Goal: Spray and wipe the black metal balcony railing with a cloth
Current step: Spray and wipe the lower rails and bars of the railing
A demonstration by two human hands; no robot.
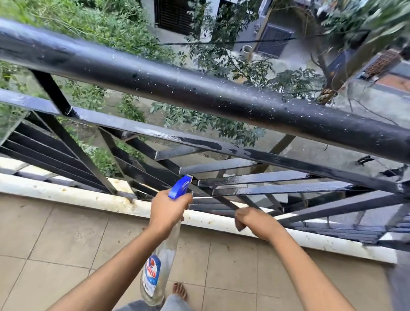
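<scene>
The black metal railing [205, 92] crosses the whole view, its thick top rail speckled with droplets. Below it, the slanted flat bars [271, 184] look wet and glossy. My left hand [168, 209] grips the neck of a clear spray bottle [161, 264] with a blue trigger head, and the nozzle points at the lower bars. My right hand [255, 221] is beside it at the foot of the bars, fingers curled downward. Only a small greyish bit of the cloth [240, 227] shows under them.
A stained white concrete ledge [70, 193] runs under the railing. Beige floor tiles [40, 239] lie on my side of it, with my bare foot [180, 291] and grey trousers below the bottle. Beyond the rail are trees, buildings and a drop to the ground.
</scene>
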